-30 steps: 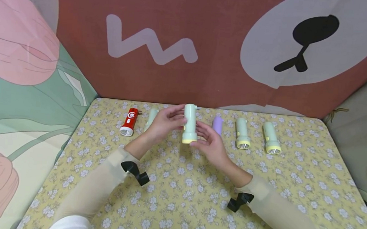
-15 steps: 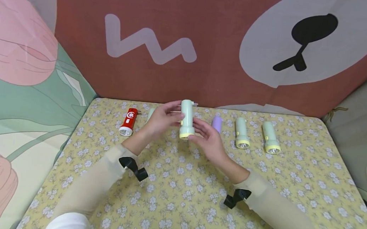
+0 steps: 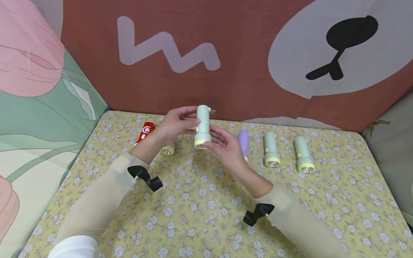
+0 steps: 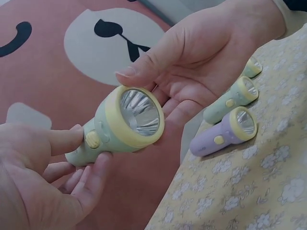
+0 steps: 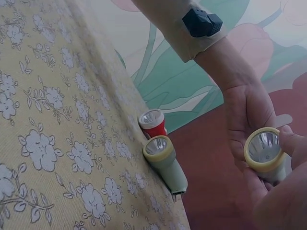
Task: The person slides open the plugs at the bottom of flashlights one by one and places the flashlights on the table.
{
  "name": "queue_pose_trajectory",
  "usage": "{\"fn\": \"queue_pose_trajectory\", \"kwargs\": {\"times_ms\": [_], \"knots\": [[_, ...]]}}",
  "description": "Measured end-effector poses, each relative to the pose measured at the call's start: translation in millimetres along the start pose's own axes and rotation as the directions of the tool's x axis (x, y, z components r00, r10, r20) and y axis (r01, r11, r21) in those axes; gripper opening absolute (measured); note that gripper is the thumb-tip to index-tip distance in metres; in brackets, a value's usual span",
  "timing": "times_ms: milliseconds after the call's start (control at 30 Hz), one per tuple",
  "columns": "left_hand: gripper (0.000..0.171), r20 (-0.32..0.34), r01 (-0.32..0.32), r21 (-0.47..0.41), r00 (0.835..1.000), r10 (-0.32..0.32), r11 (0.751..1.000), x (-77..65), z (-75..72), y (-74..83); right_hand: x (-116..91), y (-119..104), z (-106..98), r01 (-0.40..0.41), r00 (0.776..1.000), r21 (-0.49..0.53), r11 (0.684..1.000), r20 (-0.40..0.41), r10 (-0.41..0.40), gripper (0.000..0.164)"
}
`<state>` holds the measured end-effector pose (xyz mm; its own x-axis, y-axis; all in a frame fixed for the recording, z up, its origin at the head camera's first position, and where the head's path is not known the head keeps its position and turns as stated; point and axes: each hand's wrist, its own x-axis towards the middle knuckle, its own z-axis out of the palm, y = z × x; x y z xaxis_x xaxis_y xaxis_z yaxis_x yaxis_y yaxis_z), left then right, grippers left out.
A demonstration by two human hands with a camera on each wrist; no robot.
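Both hands hold a pale green flashlight [image 3: 203, 120] raised above the back of the table, its yellow-rimmed lens end lower in the head view. My left hand [image 3: 172, 126] grips the barrel; in the left wrist view its thumb lies beside the yellow switch [image 4: 92, 139]. With thumb and fingers, my right hand [image 3: 228, 148] holds the lens end, the thumb at the yellow rim [image 4: 117, 112]. The reflector [image 5: 265, 147] looks unlit in both wrist views. Behind my left hand lie a second green flashlight [image 3: 168, 149] and a red flashlight [image 3: 147, 129], both partly hidden.
A purple flashlight [image 3: 243, 141] lies just beyond my right hand. Further right lie a green flashlight [image 3: 271, 147] and another green flashlight [image 3: 303, 151]. Flowered cloth covers the table [image 3: 200, 224]; a printed fabric backdrop [image 3: 238, 87] stands along its back edge.
Both hands have moved the green flashlight left and higher in the view. My left forearm now covers part of the red flashlight, and the lens end of the green one beside it has come into sight.
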<state>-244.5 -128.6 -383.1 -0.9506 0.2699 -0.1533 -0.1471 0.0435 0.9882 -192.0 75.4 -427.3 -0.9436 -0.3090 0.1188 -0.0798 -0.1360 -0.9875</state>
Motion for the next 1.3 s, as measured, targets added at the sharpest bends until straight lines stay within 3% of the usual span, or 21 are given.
{"fn": "queue_pose_trajectory", "kwargs": {"times_ms": [500, 800, 967, 1300], "knots": [[0.056, -0.042, 0.086, -0.004, 0.995, -0.086, 0.996, 12.6, -15.1, -10.7, 22.9, 20.6, 9.7, -0.069, 0.998, -0.047, 0.997, -0.008, 0.068, 0.056], [0.056, -0.040, 0.120, -0.018, 0.992, -0.120, 0.993, 19.4, -23.0, -26.1, 28.1, 32.3, 14.8, -0.130, 0.991, -0.100, 0.986, -0.034, 0.127, 0.057], [0.058, -0.040, 0.140, -0.005, 0.989, -0.140, 0.990, 23.6, -24.7, -33.5, 29.5, 38.5, 16.6, -0.183, 0.982, -0.117, 0.976, -0.061, 0.177, 0.058], [0.060, -0.071, 0.178, 0.027, 0.982, -0.176, 0.984, 32.1, -21.8, -42.1, 33.5, 49.3, 18.0, -0.196, 0.980, -0.113, 0.974, -0.056, 0.190, 0.057]]}}
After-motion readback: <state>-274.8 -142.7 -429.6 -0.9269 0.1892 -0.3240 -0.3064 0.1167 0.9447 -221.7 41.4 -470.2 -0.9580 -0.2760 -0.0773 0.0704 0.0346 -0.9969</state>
